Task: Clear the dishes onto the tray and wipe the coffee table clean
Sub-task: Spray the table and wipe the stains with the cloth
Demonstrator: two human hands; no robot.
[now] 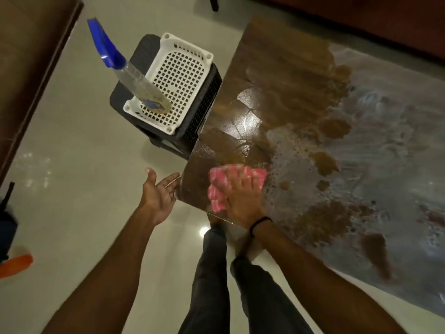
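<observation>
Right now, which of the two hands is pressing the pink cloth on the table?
The right hand, with the black wristband, presses the pink cloth on the coffee table. The left hand is open, palm up, beside the table's edge.

pink cloth [237, 175], white gridded tray [179, 56], blue-capped clear bottle [134, 75].

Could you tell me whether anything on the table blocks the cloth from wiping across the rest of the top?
Nothing visible does. The right hand presses the pink cloth near the table's corner, and only soapy smears lie ahead.
</observation>
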